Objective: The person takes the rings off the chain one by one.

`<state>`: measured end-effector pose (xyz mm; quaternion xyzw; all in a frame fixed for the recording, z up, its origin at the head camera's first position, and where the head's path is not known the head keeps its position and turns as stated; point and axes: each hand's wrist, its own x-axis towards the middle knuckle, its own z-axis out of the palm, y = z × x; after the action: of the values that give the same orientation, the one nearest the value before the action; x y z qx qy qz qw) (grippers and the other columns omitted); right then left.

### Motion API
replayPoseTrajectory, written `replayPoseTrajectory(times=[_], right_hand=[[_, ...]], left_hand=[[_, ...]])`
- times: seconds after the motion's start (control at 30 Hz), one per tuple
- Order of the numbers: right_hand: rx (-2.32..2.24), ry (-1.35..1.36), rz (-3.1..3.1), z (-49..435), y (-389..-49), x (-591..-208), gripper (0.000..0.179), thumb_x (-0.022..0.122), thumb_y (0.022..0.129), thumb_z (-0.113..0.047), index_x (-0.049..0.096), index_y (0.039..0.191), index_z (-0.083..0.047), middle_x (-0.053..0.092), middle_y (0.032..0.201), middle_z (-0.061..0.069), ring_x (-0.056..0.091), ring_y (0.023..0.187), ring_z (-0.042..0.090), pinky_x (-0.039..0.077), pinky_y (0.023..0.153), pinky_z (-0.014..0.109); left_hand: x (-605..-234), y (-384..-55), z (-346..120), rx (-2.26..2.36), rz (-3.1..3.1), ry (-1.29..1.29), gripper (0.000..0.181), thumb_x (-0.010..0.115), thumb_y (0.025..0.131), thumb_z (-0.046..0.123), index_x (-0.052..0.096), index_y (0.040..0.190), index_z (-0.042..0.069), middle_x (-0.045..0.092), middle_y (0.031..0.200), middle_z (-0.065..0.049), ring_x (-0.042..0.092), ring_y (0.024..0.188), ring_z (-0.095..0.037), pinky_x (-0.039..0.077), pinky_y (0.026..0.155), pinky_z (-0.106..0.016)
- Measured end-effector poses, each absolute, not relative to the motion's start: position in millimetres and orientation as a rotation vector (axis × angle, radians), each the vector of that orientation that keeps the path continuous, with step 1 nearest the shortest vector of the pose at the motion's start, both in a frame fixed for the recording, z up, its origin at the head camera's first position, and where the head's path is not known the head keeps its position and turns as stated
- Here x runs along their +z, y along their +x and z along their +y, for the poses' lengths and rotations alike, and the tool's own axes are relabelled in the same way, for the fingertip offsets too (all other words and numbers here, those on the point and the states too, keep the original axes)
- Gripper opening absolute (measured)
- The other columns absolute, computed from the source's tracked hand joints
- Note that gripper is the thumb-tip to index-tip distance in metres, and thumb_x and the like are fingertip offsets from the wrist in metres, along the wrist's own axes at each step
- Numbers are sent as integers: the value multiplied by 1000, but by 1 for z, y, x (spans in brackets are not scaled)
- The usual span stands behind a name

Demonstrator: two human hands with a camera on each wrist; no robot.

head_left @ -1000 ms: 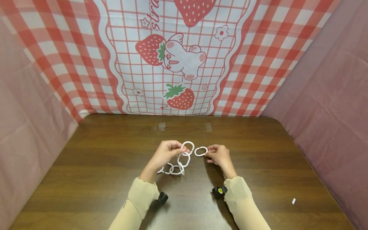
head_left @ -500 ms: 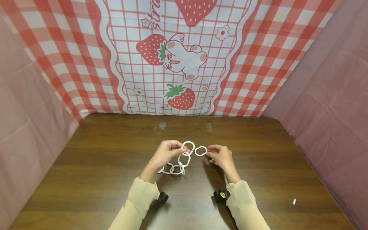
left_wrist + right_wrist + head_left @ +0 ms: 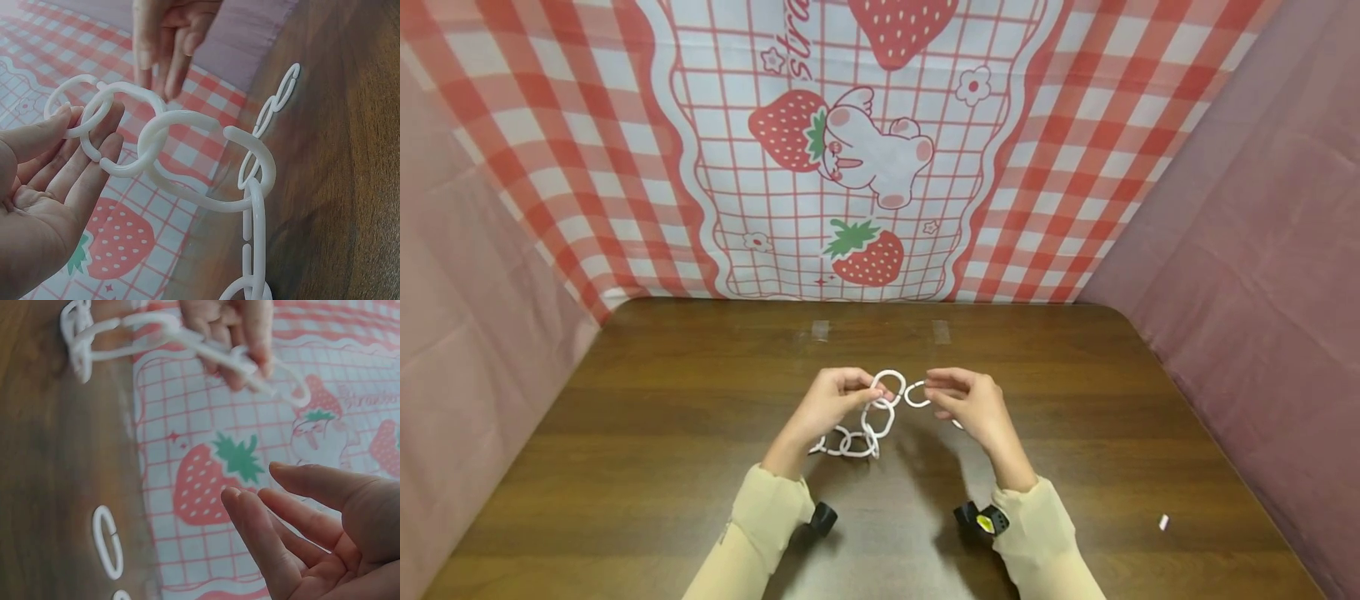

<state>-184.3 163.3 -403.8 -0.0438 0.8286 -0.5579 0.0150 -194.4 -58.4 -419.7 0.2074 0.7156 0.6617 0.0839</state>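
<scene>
A chain of white plastic links (image 3: pixel 200 199) hangs from my left hand (image 3: pixel 829 402), whose thumb and fingers pinch a link near its upper end. Its lower links (image 3: pixel 857 454) appear in the head view below that hand, partly hidden by the wrist. My right hand (image 3: pixel 973 408) hovers to the right of the chain; in the right wrist view its fingers (image 3: pixel 265 534) are spread loosely, with nothing between them. Beneath it a second, shorter run of white links (image 3: pixel 287 87) lies on the table, partly covered by the right hand in the head view.
The brown wooden table (image 3: pixel 700 517) carries a small white piece (image 3: pixel 1163 522) at the right. Two clear tape strips (image 3: pixel 821 331) are stuck near its back edge. Behind stands a strawberry-print cloth (image 3: pixel 865 250), with pink cloth (image 3: pixel 1247 233) at the sides.
My right hand has moved left, from beside the near link of the short run to above it, covering part of it. The left hand stays nearly still, pinching the chain.
</scene>
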Motion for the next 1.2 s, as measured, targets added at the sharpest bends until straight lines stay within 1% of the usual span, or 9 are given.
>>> replayPoseTrajectory(times=[0.1, 0.2, 0.23, 0.33, 0.5, 0.8, 1.0, 1.1, 1.2], right_hand=[[-1716, -177, 2574, 161, -181, -397, 31, 70, 86, -3, 65, 116, 6, 69, 109, 28, 72, 92, 26, 60, 64, 26], [-1688, -240, 2576, 158, -178, -392, 30, 70, 87, -5, 66, 115, 5, 70, 106, 25, 71, 82, 15, 60, 63, 26], [-1681, -265, 2581, 156, -177, -390, 29, 70, 87, -5, 67, 114, 5, 71, 104, 25, 70, 79, 11, 60, 63, 26], [-1659, -334, 2623, 153, -175, -386, 28, 72, 86, -7, 68, 111, 5, 72, 98, 23, 65, 70, 2, 59, 60, 24], [-1559, -426, 2766, 149, -172, -383, 21, 73, 85, -8, 72, 104, 0, 74, 87, 17, 60, 61, 1, 55, 55, 20], [-1411, -436, 2952, 143, -166, -377, 7, 75, 83, -10, 74, 88, -6, 74, 78, 8, 59, 55, 9, 48, 50, 17], [-1386, -429, 2998, 143, -162, -372, 6, 75, 82, -10, 74, 86, -5, 74, 76, 7, 60, 53, 8, 48, 50, 18], [-1392, -436, 3007, 143, -160, -369, 7, 75, 82, -10, 74, 86, -5, 74, 76, 7, 61, 53, 8, 49, 50, 18], [-1408, -452, 3008, 142, -159, -367, 5, 75, 82, -9, 74, 86, -5, 74, 76, 8, 62, 55, 9, 50, 50, 19]], left_hand=[[-420, -194, -56, 1962, 2128, 610, 19, 60, 93, 2, 65, 100, -15, 69, 100, -32, 67, 81, -2, 57, 84, -48], [-419, -193, -54, 1949, 2117, 600, 19, 60, 93, 2, 64, 101, -15, 69, 101, -31, 68, 81, -3, 56, 85, -50], [-419, -193, -54, 1942, 2119, 603, 20, 60, 93, 2, 64, 101, -15, 69, 101, -31, 68, 82, -4, 54, 87, -54], [-419, -192, -54, 1924, 2125, 620, 21, 60, 93, 2, 64, 101, -16, 69, 100, -31, 71, 85, -11, 54, 87, -53], [-419, -192, -54, 1900, 2121, 645, 21, 59, 93, 2, 64, 102, -17, 69, 100, -31, 72, 90, -23, 55, 87, -52], [-420, -190, -53, 1881, 2083, 711, 21, 58, 93, 0, 63, 104, -17, 68, 100, -32, 67, 82, -1, 54, 86, -56], [-421, -191, -52, 1896, 2027, 711, 23, 57, 93, 0, 61, 107, -17, 66, 105, -34, 66, 82, 1, 53, 90, -55], [-421, -190, -52, 1897, 2001, 718, 25, 58, 93, 1, 61, 110, -17, 65, 108, -35, 67, 84, -1, 56, 88, -49], [-421, -189, -53, 1880, 2006, 739, 26, 61, 92, 4, 62, 110, -15, 66, 107, -33, 66, 83, -2, 59, 81, -35]])
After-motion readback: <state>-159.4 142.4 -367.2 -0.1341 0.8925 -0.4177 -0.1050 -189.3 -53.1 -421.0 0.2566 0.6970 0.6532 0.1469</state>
